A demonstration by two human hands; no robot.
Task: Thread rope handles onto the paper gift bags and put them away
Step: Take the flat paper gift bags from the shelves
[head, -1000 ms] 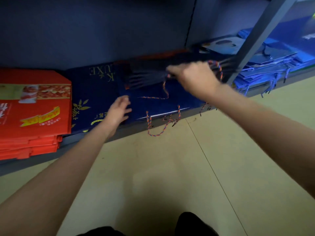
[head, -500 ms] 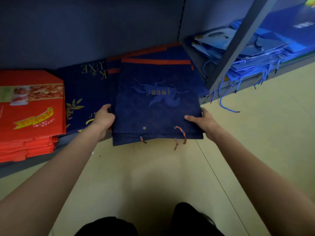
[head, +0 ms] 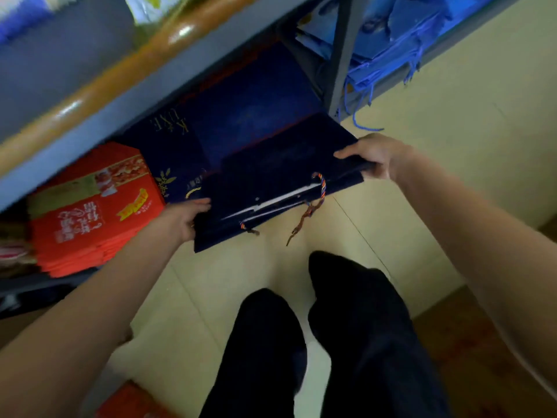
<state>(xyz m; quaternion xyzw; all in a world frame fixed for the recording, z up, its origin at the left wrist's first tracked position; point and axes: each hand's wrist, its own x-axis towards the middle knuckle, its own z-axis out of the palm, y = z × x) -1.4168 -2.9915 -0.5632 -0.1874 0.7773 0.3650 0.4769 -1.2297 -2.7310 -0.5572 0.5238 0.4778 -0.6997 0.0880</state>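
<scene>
Navy bag stack (head: 280, 176) held between both hands at shelf mouth. Left hand (head: 184, 218) and right hand (head: 373, 155) pinch opposite side edges. Rope handle (head: 313, 206) dangles between them. Judged light, floppy, slippery; edge grip suits.

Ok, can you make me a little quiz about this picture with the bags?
1. True or false: both hands hold the dark blue bags.
2. What lies left of the left hand on the shelf? A) red bags B) green boxes C) yellow cups
3. Fill in: a striped ____ hangs from the front edge of the dark blue bags.

Key:
1. True: the right hand grips one side, the left hand the other.
2. A: the red bags lie stacked there.
3. rope handle
</scene>
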